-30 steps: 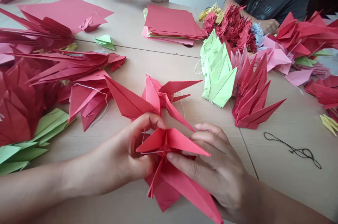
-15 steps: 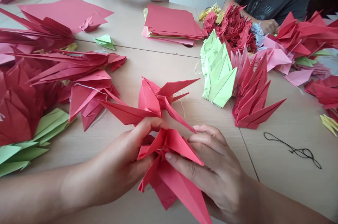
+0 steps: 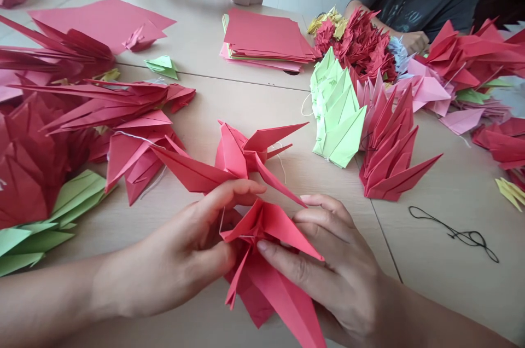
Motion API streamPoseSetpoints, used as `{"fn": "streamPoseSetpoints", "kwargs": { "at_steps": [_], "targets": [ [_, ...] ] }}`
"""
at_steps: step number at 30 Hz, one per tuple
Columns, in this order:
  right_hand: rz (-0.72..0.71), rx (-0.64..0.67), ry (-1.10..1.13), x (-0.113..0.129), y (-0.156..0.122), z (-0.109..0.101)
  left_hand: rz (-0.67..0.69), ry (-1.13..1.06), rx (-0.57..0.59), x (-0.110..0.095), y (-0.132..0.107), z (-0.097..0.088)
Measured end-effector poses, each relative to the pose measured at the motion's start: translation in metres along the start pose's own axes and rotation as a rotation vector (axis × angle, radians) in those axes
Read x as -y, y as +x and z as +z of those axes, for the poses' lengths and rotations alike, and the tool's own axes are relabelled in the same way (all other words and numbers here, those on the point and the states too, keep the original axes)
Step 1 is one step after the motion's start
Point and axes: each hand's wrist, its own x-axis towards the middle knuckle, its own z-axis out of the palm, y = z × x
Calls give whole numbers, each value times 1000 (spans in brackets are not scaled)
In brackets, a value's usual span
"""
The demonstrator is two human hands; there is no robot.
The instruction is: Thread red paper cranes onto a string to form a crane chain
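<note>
My left hand [image 3: 180, 260] and right hand [image 3: 348, 277] keep fingers clamped on the red crane [image 3: 268, 222]; its neighbour [image 3: 235, 156] has tipped lower.

Left hand [image 3: 180, 260], right hand [image 3: 344, 277], bare forearms [image 3: 49, 299]

Perhaps craft room: paper cranes [image 3: 385, 145] everywhere

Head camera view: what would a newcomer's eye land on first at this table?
First comes the red paper crane held between the left hand and the right hand at the near edge of the table. Around it lie a heap of red cranes at the left, a row of green cranes at centre right, and a stack of red sheets on the far side.
</note>
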Motion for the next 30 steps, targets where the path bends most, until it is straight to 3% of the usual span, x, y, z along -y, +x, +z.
{"fn": "streamPoseSetpoints", "kwargs": {
  "at_steps": [4, 10, 14, 23, 27, 30],
  "targets": [
    [-3, -19, 2, 0, -2, 2, -22, -65, -38, -3, 3, 0],
    [12, 22, -7, 1, -1, 0, 42, 18, -103, 7, 6, 8],
    [-8, 112, -40, 3, 4, -7, 72, 51, -159, 12, 5, 12],
    [9, 85, -50, 6, 5, -6, 20, -156, -12, -17, 3, 0],
    [-2, 78, -56, 9, 3, -5, -56, -149, 38, -17, 4, -1],
    [8, 68, -68, 11, 3, -4, -37, -94, 3, -13, 5, 1]
  ]
}}
